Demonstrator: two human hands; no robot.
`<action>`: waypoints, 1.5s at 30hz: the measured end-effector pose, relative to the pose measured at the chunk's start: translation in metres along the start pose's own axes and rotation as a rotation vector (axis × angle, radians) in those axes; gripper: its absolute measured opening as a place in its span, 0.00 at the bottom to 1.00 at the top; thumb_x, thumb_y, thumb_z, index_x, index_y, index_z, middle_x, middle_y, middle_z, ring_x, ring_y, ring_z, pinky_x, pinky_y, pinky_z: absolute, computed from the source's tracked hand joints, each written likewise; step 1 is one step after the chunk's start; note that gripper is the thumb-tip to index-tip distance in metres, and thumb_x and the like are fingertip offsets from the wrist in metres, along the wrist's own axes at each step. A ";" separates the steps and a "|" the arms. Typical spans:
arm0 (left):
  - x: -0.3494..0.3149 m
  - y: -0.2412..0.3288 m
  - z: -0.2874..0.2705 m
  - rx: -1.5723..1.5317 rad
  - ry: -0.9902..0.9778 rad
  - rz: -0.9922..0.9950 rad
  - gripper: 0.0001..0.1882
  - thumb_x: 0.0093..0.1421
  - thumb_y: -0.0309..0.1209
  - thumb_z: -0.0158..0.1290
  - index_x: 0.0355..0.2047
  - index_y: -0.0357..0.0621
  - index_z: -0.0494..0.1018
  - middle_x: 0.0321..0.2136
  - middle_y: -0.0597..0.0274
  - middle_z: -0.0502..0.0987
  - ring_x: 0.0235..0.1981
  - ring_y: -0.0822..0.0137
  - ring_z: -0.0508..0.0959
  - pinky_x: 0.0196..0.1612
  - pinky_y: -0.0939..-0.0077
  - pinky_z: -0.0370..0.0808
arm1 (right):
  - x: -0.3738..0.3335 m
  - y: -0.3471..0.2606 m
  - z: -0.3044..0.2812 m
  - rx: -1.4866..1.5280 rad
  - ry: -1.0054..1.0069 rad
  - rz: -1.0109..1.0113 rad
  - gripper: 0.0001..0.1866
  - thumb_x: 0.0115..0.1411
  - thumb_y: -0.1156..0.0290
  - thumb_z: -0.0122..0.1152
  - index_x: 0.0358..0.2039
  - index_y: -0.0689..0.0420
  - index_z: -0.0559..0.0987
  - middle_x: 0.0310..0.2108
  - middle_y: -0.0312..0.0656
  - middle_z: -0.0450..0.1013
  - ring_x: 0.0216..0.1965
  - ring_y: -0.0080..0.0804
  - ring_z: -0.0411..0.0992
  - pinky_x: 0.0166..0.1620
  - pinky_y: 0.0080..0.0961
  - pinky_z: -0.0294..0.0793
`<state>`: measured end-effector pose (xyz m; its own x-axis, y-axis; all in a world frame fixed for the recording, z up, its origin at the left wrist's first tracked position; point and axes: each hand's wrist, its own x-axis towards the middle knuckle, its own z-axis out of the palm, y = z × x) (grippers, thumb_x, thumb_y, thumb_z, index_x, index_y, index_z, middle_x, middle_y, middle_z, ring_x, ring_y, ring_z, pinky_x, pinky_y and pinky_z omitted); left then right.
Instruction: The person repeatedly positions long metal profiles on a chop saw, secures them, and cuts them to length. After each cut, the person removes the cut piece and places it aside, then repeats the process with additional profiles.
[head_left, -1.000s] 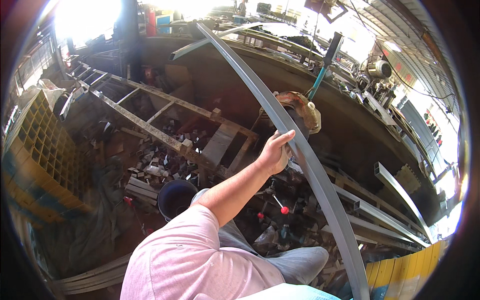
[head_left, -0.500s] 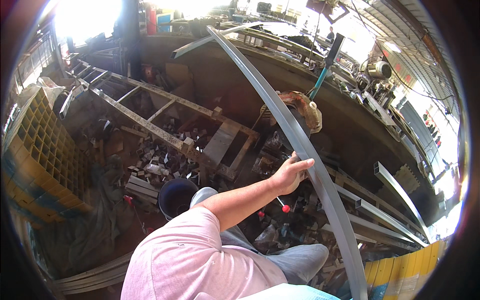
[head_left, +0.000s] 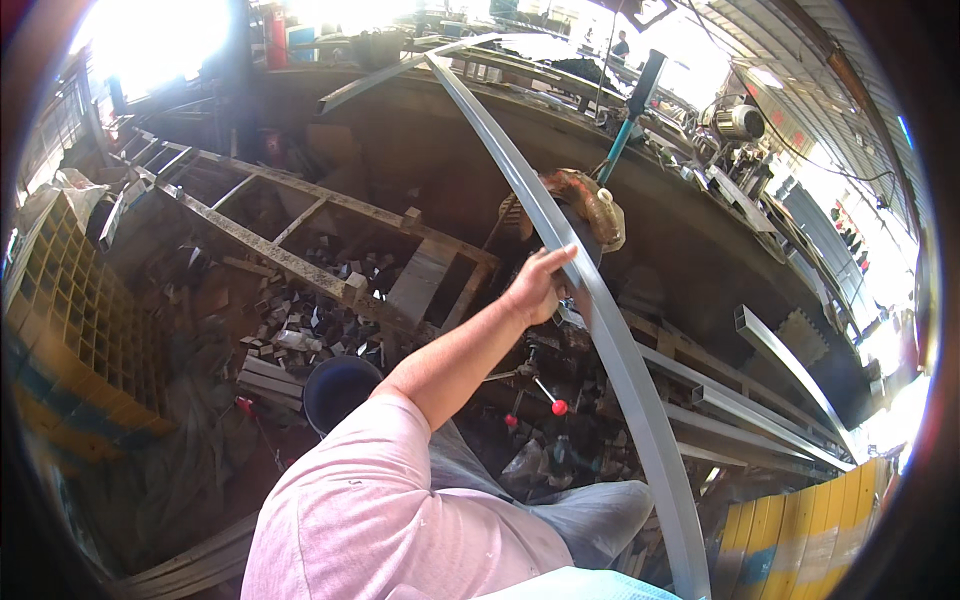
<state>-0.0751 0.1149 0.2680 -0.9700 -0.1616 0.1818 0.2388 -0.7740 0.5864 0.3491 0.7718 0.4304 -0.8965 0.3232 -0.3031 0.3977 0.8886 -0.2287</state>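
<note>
Grey metal, a long bar [head_left: 625, 360], slants across my head view, from near the top down past the lower edge; I put its curve down to the lens. My left hand [head_left: 538, 287] is closed on it partway along, thumb laid over the top, fingers wrapped out of sight. My right hand is outside the view, so I can't tell what it is doing.

Beyond the hand, the bar passes over the machine with the teal lever [head_left: 618, 148] and orange guard [head_left: 600, 205]. The far end overlaps another bar [head_left: 372, 84]. The glare and shade are poor there, so I can't say whether they touch, or whether the machine carries any weight.

As for progress, I judge the grip to be made and the bar brought over the machine; letting go is not done, and I see no cut along the visible stretch. Offcuts [head_left: 290, 340] lie heaped on the floor near the bucket [head_left: 340, 392], so similar work is probably well under way. Loose tubes [head_left: 762, 424] lie to the right, apparently not dealt with.
</note>
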 end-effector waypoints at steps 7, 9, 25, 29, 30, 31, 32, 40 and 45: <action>0.038 0.029 -0.050 0.022 0.010 0.000 0.30 0.71 0.50 0.63 0.58 0.37 0.73 0.48 0.45 0.83 0.52 0.49 0.84 0.60 0.45 0.81 | -0.001 -0.071 0.024 -0.197 -0.053 -0.309 0.31 0.45 0.61 0.89 0.45 0.62 0.83 0.37 0.53 0.82 0.39 0.51 0.81 0.47 0.42 0.81; 0.039 0.033 -0.044 -0.015 0.059 -0.011 0.25 0.70 0.48 0.65 0.54 0.41 0.76 0.42 0.49 0.84 0.44 0.54 0.86 0.54 0.52 0.83 | -0.006 -0.088 0.030 -0.184 -0.033 -0.393 0.31 0.43 0.58 0.88 0.43 0.63 0.82 0.38 0.57 0.81 0.41 0.58 0.80 0.46 0.45 0.80; -0.046 -0.002 -0.049 0.085 -0.085 -0.151 0.41 0.68 0.45 0.68 0.72 0.47 0.59 0.60 0.58 0.74 0.61 0.61 0.76 0.61 0.55 0.73 | 0.072 -0.251 0.141 0.111 -0.053 -0.687 0.31 0.33 0.54 0.87 0.22 0.67 0.78 0.20 0.53 0.76 0.23 0.55 0.77 0.32 0.43 0.77; -0.116 -0.010 -0.032 0.250 -0.074 -0.190 0.42 0.68 0.41 0.69 0.72 0.40 0.57 0.60 0.52 0.75 0.62 0.60 0.76 0.66 0.55 0.75 | 0.091 -0.317 0.176 0.079 0.024 -0.898 0.30 0.38 0.53 0.86 0.22 0.62 0.74 0.22 0.56 0.75 0.25 0.60 0.77 0.34 0.51 0.77; -0.136 -0.010 -0.028 0.287 -0.086 -0.248 0.42 0.69 0.41 0.69 0.72 0.38 0.57 0.59 0.52 0.75 0.61 0.61 0.77 0.65 0.57 0.75 | 0.092 -0.338 0.182 0.072 0.029 -0.900 0.29 0.39 0.53 0.86 0.23 0.61 0.75 0.23 0.56 0.77 0.27 0.60 0.79 0.34 0.51 0.78; -0.158 -0.009 -0.025 0.324 -0.097 -0.303 0.42 0.69 0.42 0.69 0.71 0.36 0.57 0.59 0.51 0.76 0.60 0.62 0.78 0.64 0.59 0.76 | 0.093 -0.364 0.187 0.065 0.033 -0.905 0.28 0.40 0.53 0.85 0.25 0.61 0.76 0.24 0.56 0.78 0.28 0.60 0.80 0.35 0.50 0.79; -0.179 -0.010 -0.020 0.440 -0.082 -0.354 0.42 0.70 0.44 0.69 0.72 0.36 0.58 0.58 0.51 0.77 0.58 0.62 0.79 0.61 0.62 0.79 | 0.095 -0.388 0.194 0.081 0.070 -0.952 0.28 0.41 0.53 0.85 0.26 0.60 0.77 0.25 0.54 0.79 0.30 0.59 0.81 0.36 0.50 0.80; -0.208 0.086 -0.035 0.516 0.183 -0.461 0.25 0.74 0.41 0.64 0.62 0.39 0.73 0.49 0.59 0.84 0.46 0.67 0.85 0.47 0.68 0.84 | 0.100 -0.546 0.247 0.201 0.071 -1.264 0.31 0.56 0.43 0.79 0.37 0.62 0.80 0.38 0.55 0.83 0.41 0.57 0.85 0.42 0.49 0.85; -0.208 0.194 -0.077 0.853 0.186 -0.457 0.28 0.67 0.39 0.70 0.61 0.36 0.74 0.44 0.59 0.83 0.40 0.70 0.83 0.40 0.70 0.82 | 0.108 -0.559 0.252 0.222 -0.114 -1.466 0.37 0.62 0.37 0.74 0.50 0.62 0.83 0.35 0.47 0.84 0.35 0.48 0.85 0.40 0.40 0.84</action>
<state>0.1693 -0.0492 0.2834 -0.9514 -0.1075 -0.2886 -0.2790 -0.0964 0.9555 0.0797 0.2282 0.2927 -0.4993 -0.8296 0.2501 -0.7935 0.3219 -0.5165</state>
